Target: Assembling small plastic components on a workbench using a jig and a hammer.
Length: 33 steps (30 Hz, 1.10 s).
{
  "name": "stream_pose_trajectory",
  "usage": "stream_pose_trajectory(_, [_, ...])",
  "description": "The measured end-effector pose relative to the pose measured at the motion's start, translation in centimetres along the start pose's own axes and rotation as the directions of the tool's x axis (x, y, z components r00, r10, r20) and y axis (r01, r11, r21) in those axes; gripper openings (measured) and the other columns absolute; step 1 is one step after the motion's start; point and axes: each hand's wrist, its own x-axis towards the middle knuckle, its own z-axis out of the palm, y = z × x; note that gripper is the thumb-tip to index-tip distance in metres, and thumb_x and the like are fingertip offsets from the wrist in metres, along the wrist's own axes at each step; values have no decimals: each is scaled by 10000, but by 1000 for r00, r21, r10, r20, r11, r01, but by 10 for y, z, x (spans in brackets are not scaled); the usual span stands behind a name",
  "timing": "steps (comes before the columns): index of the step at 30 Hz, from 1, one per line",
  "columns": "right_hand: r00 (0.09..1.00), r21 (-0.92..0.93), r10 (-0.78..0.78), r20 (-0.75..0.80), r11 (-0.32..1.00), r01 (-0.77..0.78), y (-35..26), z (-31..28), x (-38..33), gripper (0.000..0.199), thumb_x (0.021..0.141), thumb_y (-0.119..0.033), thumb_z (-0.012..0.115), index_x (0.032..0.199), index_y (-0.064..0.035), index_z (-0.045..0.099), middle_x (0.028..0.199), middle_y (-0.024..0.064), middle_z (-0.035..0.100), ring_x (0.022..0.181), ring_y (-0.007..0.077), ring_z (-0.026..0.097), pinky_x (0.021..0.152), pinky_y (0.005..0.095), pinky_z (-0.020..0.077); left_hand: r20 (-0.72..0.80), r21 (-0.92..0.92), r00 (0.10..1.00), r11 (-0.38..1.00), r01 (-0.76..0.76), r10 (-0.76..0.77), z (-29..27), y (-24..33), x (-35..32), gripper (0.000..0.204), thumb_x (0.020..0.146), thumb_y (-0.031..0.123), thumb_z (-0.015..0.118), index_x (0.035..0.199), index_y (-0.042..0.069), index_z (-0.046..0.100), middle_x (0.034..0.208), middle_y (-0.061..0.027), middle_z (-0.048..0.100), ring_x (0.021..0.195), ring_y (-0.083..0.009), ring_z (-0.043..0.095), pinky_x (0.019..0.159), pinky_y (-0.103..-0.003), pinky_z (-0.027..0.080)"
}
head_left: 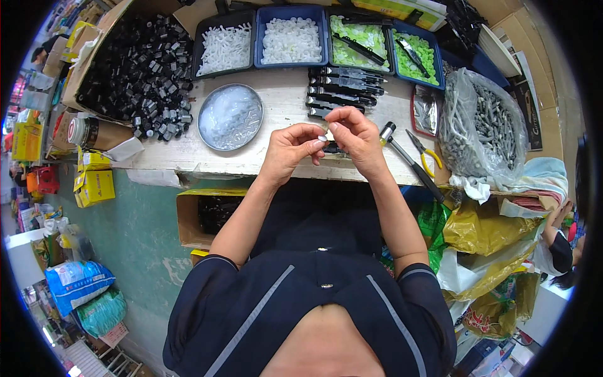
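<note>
My left hand is closed in a pinch on a small white piece near the front of the white worktop. Close against it, the fingers of my right hand are pinched together, and what lies between them is too small to make out. Beneath both hands a black part shows partly on the worktop, the rest hidden by my fingers. Just beyond, several long black plastic parts lie side by side in a row. A hammer rests right of my right hand, beside pliers with yellow handles.
Bins of white pieces and green pieces line the back. A round dish and a carton of black parts stand left. At right are a red-rimmed tray and a clear bag of grey parts.
</note>
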Motion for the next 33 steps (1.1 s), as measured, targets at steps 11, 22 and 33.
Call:
stream_pose_trajectory(11, [958, -415, -273, 83, 865, 283, 8, 5, -1, 87, 820, 0, 553, 904, 15, 565, 844, 61, 551, 685, 111, 538, 591, 217, 431, -95, -82, 993, 994, -75, 67, 1, -3, -3, 194, 802, 34, 629, 987, -19, 603, 825, -73, 623, 633, -108, 590, 523, -231, 502])
stream_pose_trajectory(22, [890, -445, -454, 36, 790, 421, 21, 11, -4, 68, 804, 8, 575, 866, 9, 548, 811, 93, 535, 700, 182, 543, 585, 264, 449, -92, -192, 991, 975, -111, 95, 3, -13, 0, 216, 816, 42, 614, 1022, -21, 598, 794, -78, 629, 618, -103, 581, 502, -226, 498])
stream_pose_trajectory(33, [874, -809, -423, 239, 410, 420, 47, -10, 2, 101, 747, -60, 602, 814, -78, 528, 786, 36, 494, 794, 218, 449, 715, 349, 285, -195, 436, 955, 892, -118, 222, -22, -10, 7, 195, 759, 54, 669, 947, 8, 647, 747, 6, 520, 584, -19, 455, 479, -165, 384])
